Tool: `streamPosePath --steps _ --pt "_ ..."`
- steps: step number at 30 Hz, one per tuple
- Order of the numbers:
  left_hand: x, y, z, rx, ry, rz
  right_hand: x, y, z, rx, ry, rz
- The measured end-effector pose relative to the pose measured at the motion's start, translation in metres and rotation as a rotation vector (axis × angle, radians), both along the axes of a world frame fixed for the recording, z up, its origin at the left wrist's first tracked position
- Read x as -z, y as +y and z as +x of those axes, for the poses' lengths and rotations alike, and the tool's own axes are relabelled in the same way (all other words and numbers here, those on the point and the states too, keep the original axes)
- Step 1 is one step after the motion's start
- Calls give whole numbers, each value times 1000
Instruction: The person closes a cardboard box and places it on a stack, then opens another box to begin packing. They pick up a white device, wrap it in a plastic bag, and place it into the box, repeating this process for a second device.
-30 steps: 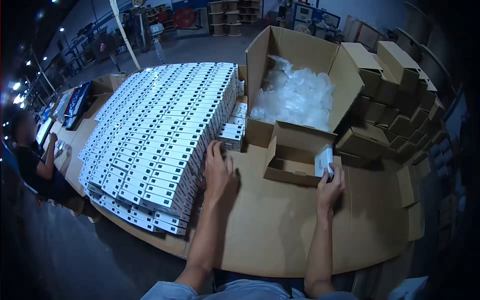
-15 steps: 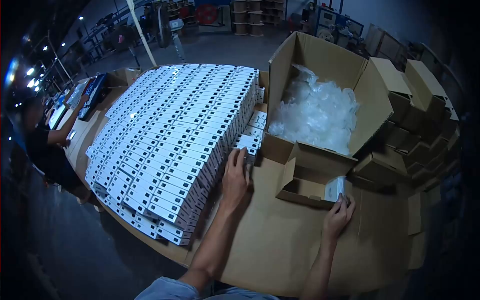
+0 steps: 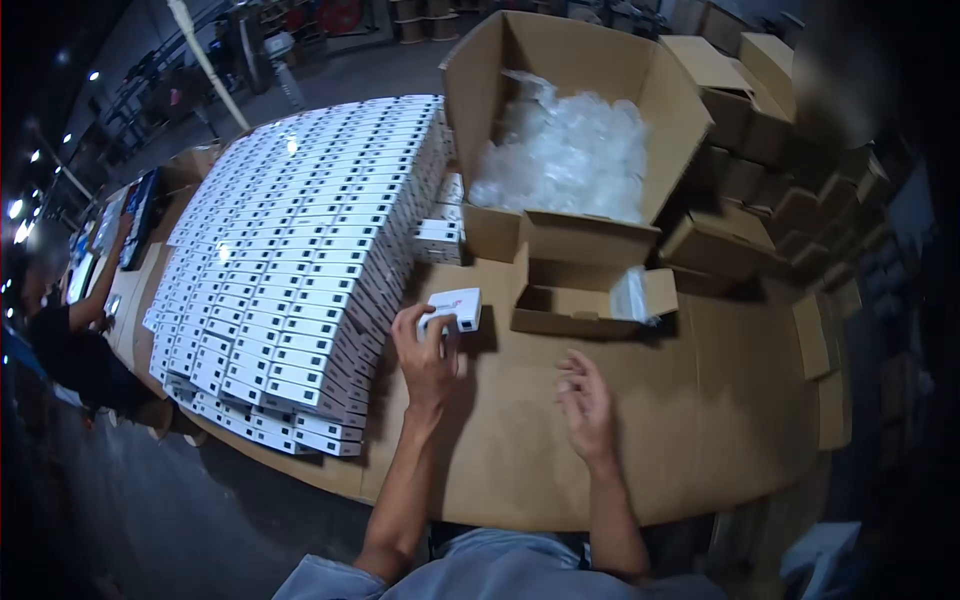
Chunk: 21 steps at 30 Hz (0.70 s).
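Observation:
My left hand (image 3: 428, 350) grips a small white box (image 3: 462, 303) with red print on its top, holding it over the table beside the big stack. That stack of white boxes (image 3: 290, 270), each with a dark square on its end, fills the left side. My right hand (image 3: 585, 405) is empty, its fingers loosely bent and apart, in front of an open brown carton (image 3: 560, 322). Inside the carton's right end stands a white box in clear wrap (image 3: 630, 296). A few more white boxes (image 3: 438, 240) sit at the stack's right edge.
A large open carton (image 3: 680, 140) full of clear plastic bags (image 3: 570, 150) stands behind the small carton. Folded brown cartons (image 3: 720, 240) are piled at the right. Across the far left, another person (image 3: 80, 330) works at the table.
My left hand has taken a white box from the stack's edge and brought it nearer. My right hand has left the wrapped box in the carton and moved towards me. The view has shifted.

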<state>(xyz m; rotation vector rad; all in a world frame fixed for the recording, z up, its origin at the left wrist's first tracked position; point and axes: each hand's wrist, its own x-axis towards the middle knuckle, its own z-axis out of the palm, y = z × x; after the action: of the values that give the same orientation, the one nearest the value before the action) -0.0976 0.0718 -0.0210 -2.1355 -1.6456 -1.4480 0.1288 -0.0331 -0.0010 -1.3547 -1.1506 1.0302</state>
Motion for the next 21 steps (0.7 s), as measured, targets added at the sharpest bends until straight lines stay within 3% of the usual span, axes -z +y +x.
streamPosePath --steps 4,6,7,10,12,13,14,17,21 --pt "-2 -84 25 252 -148 -163 -8 -14 -19 -224 443 -199" --pt "-8 -118 40 407 -167 -188 17 -22 -19 -233 514 -150" --pt "-4 -130 47 438 -139 -204 20 -25 -15 -217 325 -61" --pt "-33 -143 52 617 -176 -412 36 -43 8 -138 344 -89" --pt "-56 -127 44 621 -195 -479 34 -59 29 -67 242 -134" --pt "-64 -112 38 623 -206 -516 28 -67 38 -34 325 -187" --pt "-70 -90 36 599 -147 -356 25 -72 47 -1 408 -238" --pt "-113 -14 47 498 -4 -83 38 -77 74 72 288 -116" --pt "-160 121 89 492 59 165 24 -66 92 141 333 -110"
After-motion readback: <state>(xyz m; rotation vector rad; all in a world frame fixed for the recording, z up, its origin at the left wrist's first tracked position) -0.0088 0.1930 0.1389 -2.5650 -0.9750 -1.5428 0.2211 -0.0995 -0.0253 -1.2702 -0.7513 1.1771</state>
